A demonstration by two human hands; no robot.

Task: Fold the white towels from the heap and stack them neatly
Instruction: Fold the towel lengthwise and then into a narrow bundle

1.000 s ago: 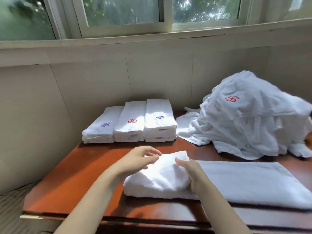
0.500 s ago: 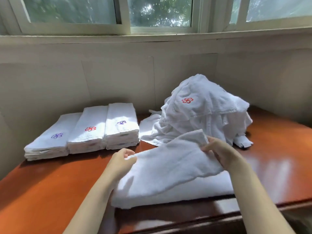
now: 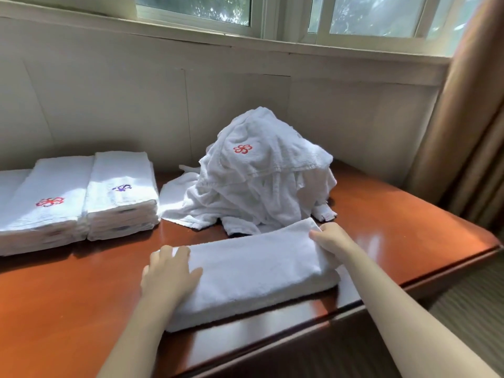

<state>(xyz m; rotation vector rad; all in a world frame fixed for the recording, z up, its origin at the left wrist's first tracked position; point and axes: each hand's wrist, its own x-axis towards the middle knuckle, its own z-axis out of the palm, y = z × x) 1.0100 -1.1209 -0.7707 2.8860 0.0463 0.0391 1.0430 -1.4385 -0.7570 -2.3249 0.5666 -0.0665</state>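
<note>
The towel, half-raised a moment ago, now lies folded flat at lower centre on the worktop. Left hand presses it, fingers straight. Right hand covers its right end; its grip cannot be determined. This fold appears complete.

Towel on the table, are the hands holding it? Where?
The left hand lies flat on the left end of the folded towel; the right hand seems to pinch its far right end.
</note>
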